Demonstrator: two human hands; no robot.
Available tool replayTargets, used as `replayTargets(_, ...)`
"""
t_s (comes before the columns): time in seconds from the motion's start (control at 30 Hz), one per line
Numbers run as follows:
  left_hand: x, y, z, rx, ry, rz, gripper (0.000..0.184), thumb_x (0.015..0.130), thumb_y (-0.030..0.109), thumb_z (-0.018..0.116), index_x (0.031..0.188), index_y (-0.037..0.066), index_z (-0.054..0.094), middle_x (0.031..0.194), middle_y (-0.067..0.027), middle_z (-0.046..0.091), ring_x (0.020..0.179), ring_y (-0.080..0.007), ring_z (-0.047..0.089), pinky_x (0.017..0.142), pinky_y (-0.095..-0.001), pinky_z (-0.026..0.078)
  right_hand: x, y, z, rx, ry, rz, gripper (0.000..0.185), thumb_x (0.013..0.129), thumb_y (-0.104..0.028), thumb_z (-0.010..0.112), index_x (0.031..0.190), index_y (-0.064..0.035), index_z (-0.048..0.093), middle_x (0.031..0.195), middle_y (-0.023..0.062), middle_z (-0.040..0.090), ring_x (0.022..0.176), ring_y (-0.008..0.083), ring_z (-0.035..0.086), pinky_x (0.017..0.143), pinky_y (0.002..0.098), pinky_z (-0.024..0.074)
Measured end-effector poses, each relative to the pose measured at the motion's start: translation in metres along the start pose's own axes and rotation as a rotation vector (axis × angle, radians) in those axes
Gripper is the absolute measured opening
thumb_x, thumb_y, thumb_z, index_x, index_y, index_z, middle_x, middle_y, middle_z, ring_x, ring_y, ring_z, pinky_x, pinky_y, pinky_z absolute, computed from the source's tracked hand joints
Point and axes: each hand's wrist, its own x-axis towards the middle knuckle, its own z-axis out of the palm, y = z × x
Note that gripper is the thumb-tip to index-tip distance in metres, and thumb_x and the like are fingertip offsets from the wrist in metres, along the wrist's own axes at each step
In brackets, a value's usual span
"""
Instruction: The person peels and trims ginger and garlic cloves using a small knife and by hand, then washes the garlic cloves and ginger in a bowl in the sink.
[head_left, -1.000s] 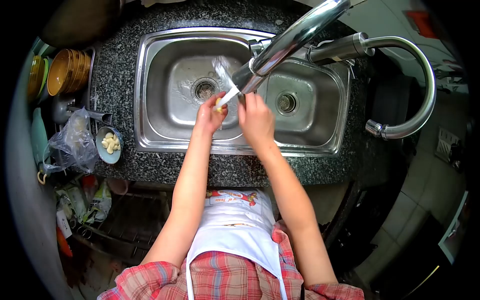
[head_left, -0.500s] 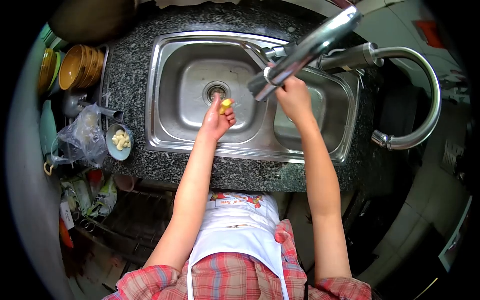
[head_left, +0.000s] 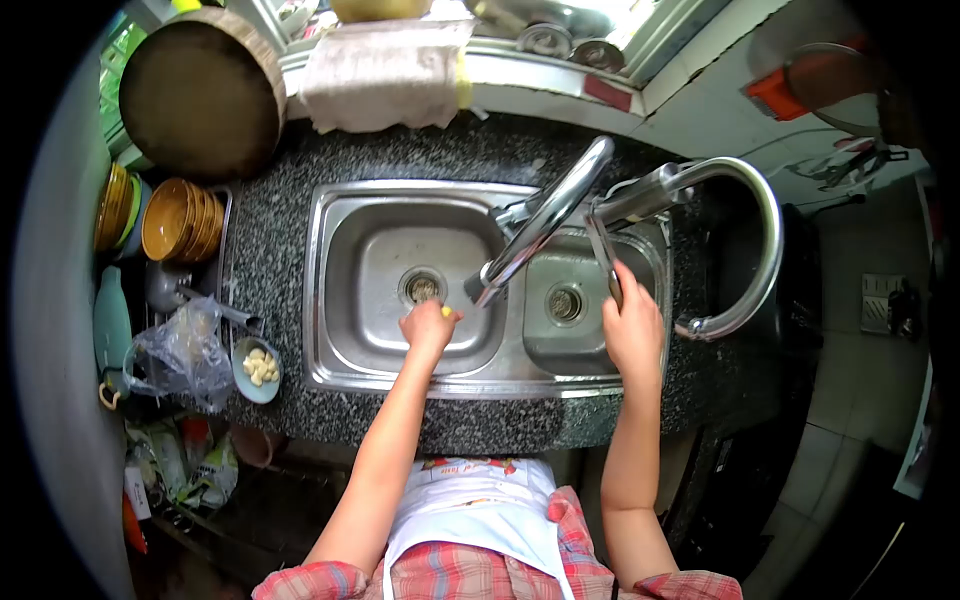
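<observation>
Over the large basin of the steel sink (head_left: 470, 385), my left hand (head_left: 430, 325) is closed around a yellow piece of peeled ginger (head_left: 446, 312). Only a bit of the ginger shows past the fingers. My right hand (head_left: 633, 325) is above the right edge of the small basin, wrapped round the handle of a narrow knife (head_left: 603, 245). Its metal blade points away from me, towards the tap base. The chrome tap (head_left: 550, 220) reaches over the sink between my hands; no running water can be made out.
At left are a bowl of peeled garlic (head_left: 259, 370), a clear plastic bag (head_left: 185, 350) and stacked brown bowls (head_left: 180, 225). A round wooden board (head_left: 205, 95) leans at the back beside a cloth (head_left: 385, 75). A second curved spout (head_left: 770, 230) arches at right.
My right hand has moved from beside the tap to the right with the knife. My left hand has turned knuckles up, hiding most of the ginger. The view has tilted up.
</observation>
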Motion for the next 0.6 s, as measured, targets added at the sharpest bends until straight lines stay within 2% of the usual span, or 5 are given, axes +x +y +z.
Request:
replayTargets(0.17, -0.001, -0.004, -0.023, -0.363, -0.203, -0.029, 0.033, 0.075, 0.031, 0.069, 0.098, 0.007, 0.064, 0.085, -0.0106, 0.067, 0.077, -0.0214, 0.062, 0.062, -0.0336, 0.045, 0.127, -0.053, 0.001, 0.384, 0.301, -0.218, 0.037, 0.074, -0.017, 0.06, 0.11, -0.0068, 0.058, 0.095, 0.0184, 0.063, 0.09, 0.0329, 0.061, 0.077, 0.036, 0.0465)
replayTargets(0.27, -0.005, -0.016, -0.028, -1.077, -0.381, 0.009, 0.033, 0.084, 0.017, 0.063, 0.11, -0.002, 0.058, 0.086, -0.0036, 0.065, 0.062, -0.0052, 0.045, 0.055, -0.02, 0.038, 0.203, -0.081, 0.008, 0.174, 0.378, -0.275, 0.035, 0.071, -0.014, 0.064, 0.106, -0.0173, 0.063, 0.096, 0.0113, 0.064, 0.09, 0.0308, 0.06, 0.078, 0.0384, 0.0467)
replayTargets(0.43, -0.017, -0.039, -0.038, -1.535, -0.34, 0.016, 0.034, 0.089, 0.01, 0.054, 0.12, -0.003, 0.051, 0.096, -0.006, 0.062, 0.065, -0.0069, 0.046, 0.059, -0.0189, 0.041, 0.288, -0.092, 0.038, -0.227, 0.612, -0.371, 0.025, 0.079, -0.017, 0.053, 0.095, -0.027, 0.068, 0.102, 0.0003, 0.062, 0.107, 0.0253, 0.052, 0.087, 0.0557, 0.0361)
replayTargets(0.53, -0.028, -0.061, -0.051, -1.568, -0.102, 0.085, 0.032, 0.087, 0.007, 0.056, 0.117, -0.002, 0.053, 0.099, -0.0065, 0.061, 0.071, -0.0085, 0.052, 0.064, -0.0205, 0.045, 0.297, -0.084, 0.032, -0.054, 0.881, -0.803, 0.027, 0.07, -0.005, 0.053, 0.089, -0.0146, 0.07, 0.089, 0.0079, 0.066, 0.089, 0.0254, 0.061, 0.076, 0.0394, 0.0469)
replayTargets(0.6, -0.045, -0.085, -0.067, -1.547, 0.219, 0.045, 0.03, 0.085, 0.004, 0.058, 0.114, -0.003, 0.055, 0.099, -0.0068, 0.061, 0.076, -0.0093, 0.055, 0.066, -0.0211, 0.047, 0.257, -0.086, 0.029, 0.251, 0.794, -0.624, 0.026, 0.07, -0.007, 0.058, 0.093, -0.0093, 0.068, 0.089, 0.0117, 0.066, 0.085, 0.0277, 0.062, 0.079, 0.0382, 0.0469)
